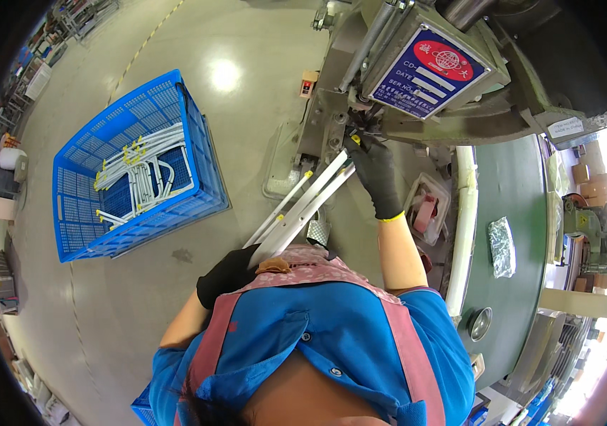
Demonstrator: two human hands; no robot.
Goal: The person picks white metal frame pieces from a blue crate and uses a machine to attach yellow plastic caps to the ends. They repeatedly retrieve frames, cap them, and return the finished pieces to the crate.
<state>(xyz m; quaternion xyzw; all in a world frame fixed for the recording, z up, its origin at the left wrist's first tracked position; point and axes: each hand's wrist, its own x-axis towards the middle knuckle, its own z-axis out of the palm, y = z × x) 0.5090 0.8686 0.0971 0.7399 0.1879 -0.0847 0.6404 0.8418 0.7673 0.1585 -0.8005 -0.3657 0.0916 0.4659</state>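
Note:
A silver metal tube frame (290, 226) with yellow pieces on it slants from my waist up to a grey-green press machine (321, 117). My left hand (226, 277), in a black glove, is closed round the frame's lower end against my pink apron. At the upper end my black-gloved right hand (374, 167) is closed at the tubes, right beneath the machine's working head. A small yellow piece (356, 140) shows by its fingertips. The right fingertips and the frame's end are partly hidden by the dark machine parts.
On the left stands a blue plastic crate (205, 153) with several bent white tubes (143, 170) with yellow ends. A clear bin (417, 228) with red pieces sits right of the machine. The green table (513, 305) beyond bears a plastic bag (502, 245) and a metal bowl (480, 323).

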